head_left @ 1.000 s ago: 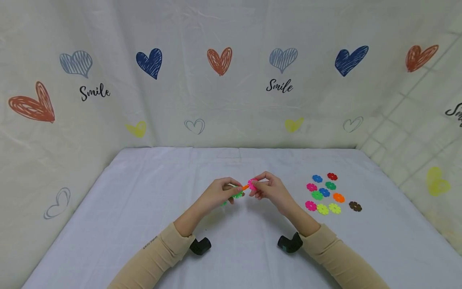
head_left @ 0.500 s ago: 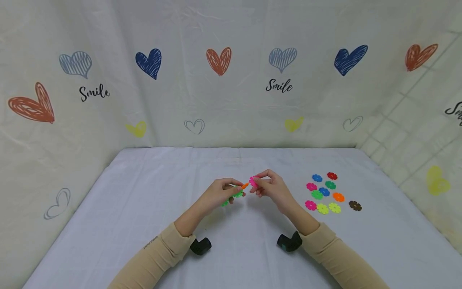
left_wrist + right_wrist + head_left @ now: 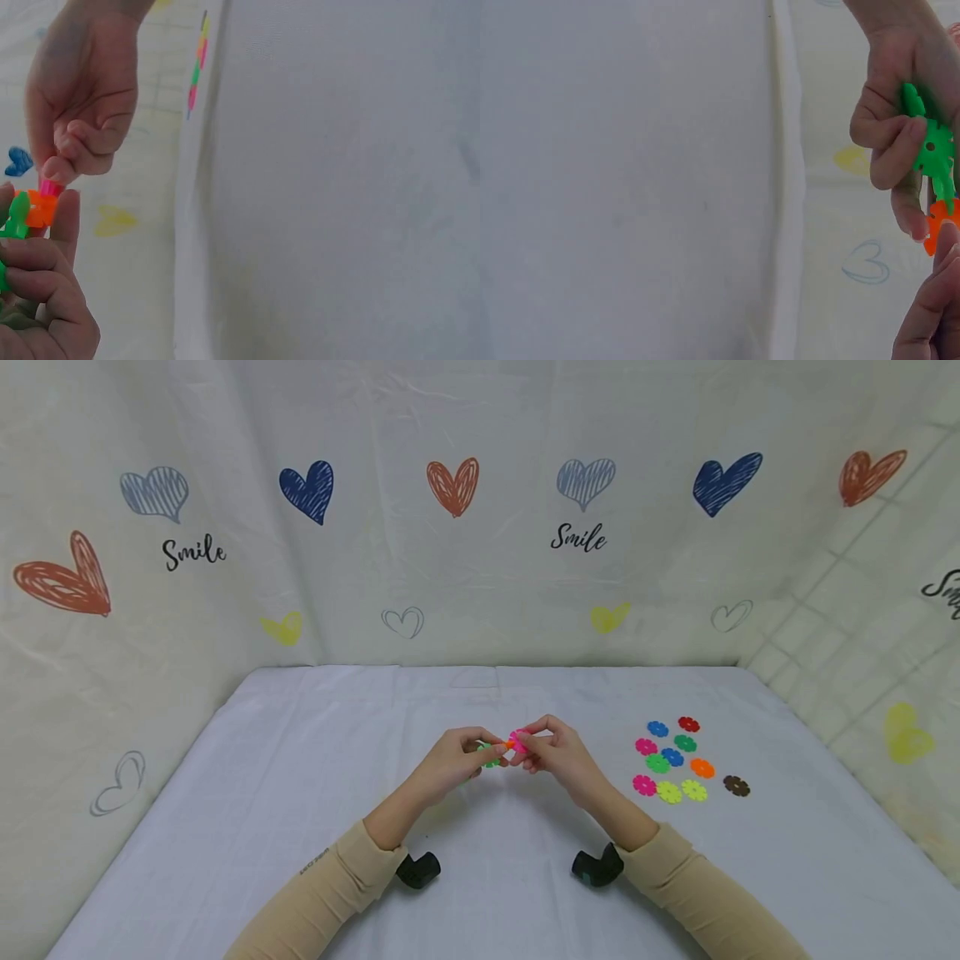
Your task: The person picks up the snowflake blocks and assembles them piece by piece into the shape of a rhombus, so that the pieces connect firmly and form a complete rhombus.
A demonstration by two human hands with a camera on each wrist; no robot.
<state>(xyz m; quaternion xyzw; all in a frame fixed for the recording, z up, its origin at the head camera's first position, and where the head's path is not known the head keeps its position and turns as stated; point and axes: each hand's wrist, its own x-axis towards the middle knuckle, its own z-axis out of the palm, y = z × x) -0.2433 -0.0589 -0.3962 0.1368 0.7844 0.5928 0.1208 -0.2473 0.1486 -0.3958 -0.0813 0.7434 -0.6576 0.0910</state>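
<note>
Over the middle of the table, my left hand (image 3: pixel 452 762) holds a short chain of slotted flower-shaped plastic discs. Its green discs (image 3: pixel 934 147) lie along the palm, and an orange disc (image 3: pixel 42 210) sticks out at the end. Opposite it, my right hand (image 3: pixel 564 757) pinches a pink flower disc (image 3: pixel 517 741) between thumb and fingers. The pink disc meets the edge of the orange one; fingers hide how deep the slots sit. In the right wrist view, the pink disc is hidden behind the fingertips.
On the right side of the white-covered table (image 3: pixel 300 827) lie loose flower discs, among them a red (image 3: pixel 688 724), an orange (image 3: pixel 702 768) and a yellow disc (image 3: pixel 669 792). A brown disc (image 3: pixel 737 786) lies slightly apart. A heart-printed curtain (image 3: pixel 495 585) hangs behind.
The pink disc was at the orange disc a second ago, then drew away to the right. Now my right hand has brought it back left against the orange disc.
</note>
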